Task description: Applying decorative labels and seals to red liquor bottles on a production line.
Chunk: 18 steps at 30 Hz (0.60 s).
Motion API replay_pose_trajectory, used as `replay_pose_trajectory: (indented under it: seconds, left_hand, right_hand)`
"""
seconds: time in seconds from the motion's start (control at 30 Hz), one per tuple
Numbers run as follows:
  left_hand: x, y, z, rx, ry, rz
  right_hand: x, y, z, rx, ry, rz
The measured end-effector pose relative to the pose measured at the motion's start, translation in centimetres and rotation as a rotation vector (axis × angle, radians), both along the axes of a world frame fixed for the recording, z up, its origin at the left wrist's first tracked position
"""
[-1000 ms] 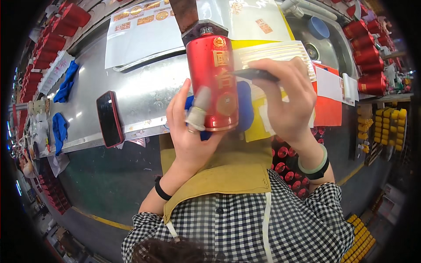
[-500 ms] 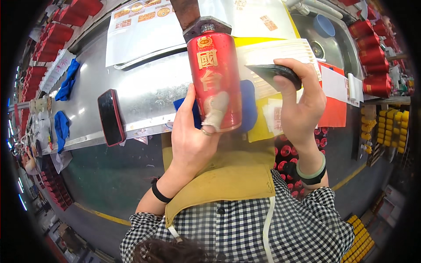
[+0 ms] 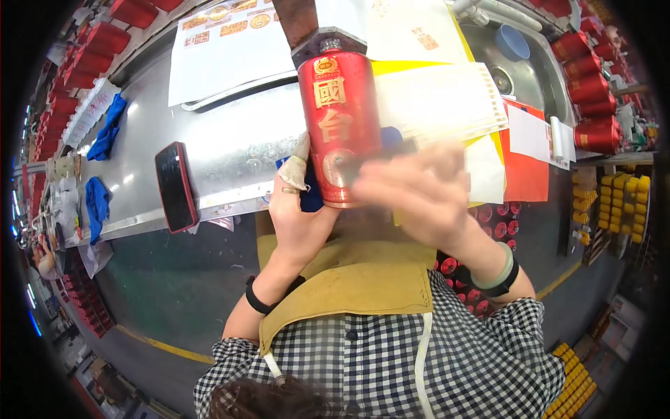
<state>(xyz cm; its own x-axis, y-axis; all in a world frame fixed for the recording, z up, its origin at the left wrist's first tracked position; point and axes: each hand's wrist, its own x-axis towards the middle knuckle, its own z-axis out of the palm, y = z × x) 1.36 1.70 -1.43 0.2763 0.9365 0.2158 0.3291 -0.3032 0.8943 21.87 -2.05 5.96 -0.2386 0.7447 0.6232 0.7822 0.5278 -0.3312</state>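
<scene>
A red bottle (image 3: 340, 98) with gold lettering stands with its neck against a metal bracket (image 3: 317, 43). My left hand (image 3: 296, 220) holds its lower left side, the fingers partly hidden behind it. A whitish cover (image 3: 294, 173) wraps the left thumb, which lies along the bottle's left edge. On the lower front shows a pale round patch (image 3: 338, 167). My right hand (image 3: 422, 192), smeared by motion, is at the bottle's lower right. It grips a black flat scraper (image 3: 391, 151), also blurred, whose tip reaches over the patch; contact cannot be made out.
A phone (image 3: 176, 187) lies on the metal table, left of the bottle. Sheets of printed decals (image 3: 230, 42), pale strips (image 3: 447, 98) and red paper (image 3: 523, 174) lie around. Farther right are a sink with a blue bowl (image 3: 513, 43) and several red bottles (image 3: 597, 133).
My right hand has swung left and down with the black scraper, from beside the bottle to its lower front. My left thumb has moved off the bottle's front to its left edge, uncovering the patch.
</scene>
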Motion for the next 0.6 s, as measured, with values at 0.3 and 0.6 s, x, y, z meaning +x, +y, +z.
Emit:
replay_pose_trajectory:
  seconds: [0.3, 0.6]
  left_hand:
    - [0.5, 0.0, 1.8, 0.135, -0.070, -0.003]
    - [0.3, 0.0, 0.3, 0.036, -0.077, -0.026]
  right_hand:
    - [1.5, 2.4, -0.5, -0.109, 0.169, -0.168]
    - [0.3, 0.5, 0.2, -0.077, 0.087, 0.022]
